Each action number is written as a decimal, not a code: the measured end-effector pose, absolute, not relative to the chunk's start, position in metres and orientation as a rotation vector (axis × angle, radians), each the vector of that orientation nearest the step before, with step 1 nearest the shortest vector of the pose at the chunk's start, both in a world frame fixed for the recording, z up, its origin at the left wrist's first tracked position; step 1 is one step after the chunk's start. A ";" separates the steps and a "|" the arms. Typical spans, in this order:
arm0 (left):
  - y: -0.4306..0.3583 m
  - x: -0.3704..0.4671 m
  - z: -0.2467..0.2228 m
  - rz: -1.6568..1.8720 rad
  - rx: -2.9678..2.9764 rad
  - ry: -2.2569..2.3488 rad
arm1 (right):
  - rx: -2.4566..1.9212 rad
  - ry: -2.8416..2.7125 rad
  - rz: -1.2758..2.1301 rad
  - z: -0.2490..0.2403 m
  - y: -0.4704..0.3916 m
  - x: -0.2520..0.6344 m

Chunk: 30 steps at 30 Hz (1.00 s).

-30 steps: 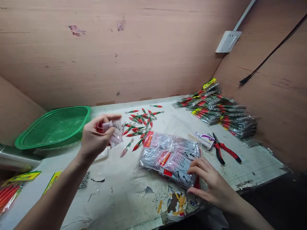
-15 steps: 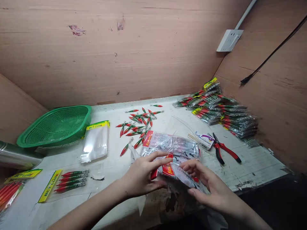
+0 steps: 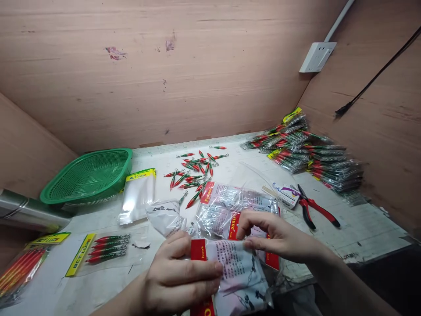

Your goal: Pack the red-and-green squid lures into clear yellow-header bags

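Observation:
My left hand [image 3: 184, 274] is closed around the red-headed end of a clear plastic packet of hooks [image 3: 238, 274], printed with dark text and hook drawings. At the packet's upper edge, my right hand [image 3: 274, 235] pinches with thumb and curled index finger. Behind both hands lie more red-headed hook packets [image 3: 217, 215], in crinkled clear plastic. A smaller printed packet [image 3: 164, 215] rests just beyond my left hand. Loose red and green squid-jig lures [image 3: 192, 179] are scattered farther back on the white table.
Bagged lures [image 3: 332, 166] are piled at the right, near red-handled pliers [image 3: 317, 210] and a small card [image 3: 283, 195]. Leftward are a green basket [image 3: 88, 175], clear bags [image 3: 138, 195], a lure pack [image 3: 105, 250], orange lures [image 3: 24, 267] and a metal cylinder [image 3: 29, 213].
One hook packet has come toward me, off the group, and turned its printed face up. My left hand moved lower and grips it; the smaller packet now shows at left.

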<state>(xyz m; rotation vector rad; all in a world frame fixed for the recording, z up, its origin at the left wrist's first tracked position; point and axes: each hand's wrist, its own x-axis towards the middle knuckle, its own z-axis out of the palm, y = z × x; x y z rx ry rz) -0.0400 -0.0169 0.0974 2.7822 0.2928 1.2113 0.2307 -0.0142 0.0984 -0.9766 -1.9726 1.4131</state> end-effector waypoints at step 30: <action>0.181 -0.093 0.134 1.439 1.577 2.033 | -0.982 -1.643 0.592 0.108 0.068 0.164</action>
